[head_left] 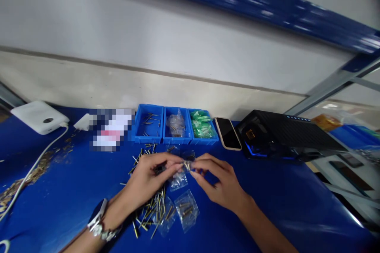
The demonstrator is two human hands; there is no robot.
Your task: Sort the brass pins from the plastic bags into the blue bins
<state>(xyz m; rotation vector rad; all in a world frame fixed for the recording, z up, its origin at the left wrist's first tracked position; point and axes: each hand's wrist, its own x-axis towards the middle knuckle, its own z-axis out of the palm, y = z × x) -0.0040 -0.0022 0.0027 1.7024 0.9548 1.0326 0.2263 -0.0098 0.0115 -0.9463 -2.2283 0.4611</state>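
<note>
My left hand and my right hand meet over the blue table, fingertips pinched together on a small clear plastic bag with a few brass pins at its mouth. Under my left hand lies a loose heap of brass pins. Two small clear bags with pins in them lie just in front of my hands. A watch sits on my left wrist.
Three blue bins stand at the back: one with pins, one with clear bags, one with green parts. A phone and a black device lie to the right. A white power bank with cable sits far left.
</note>
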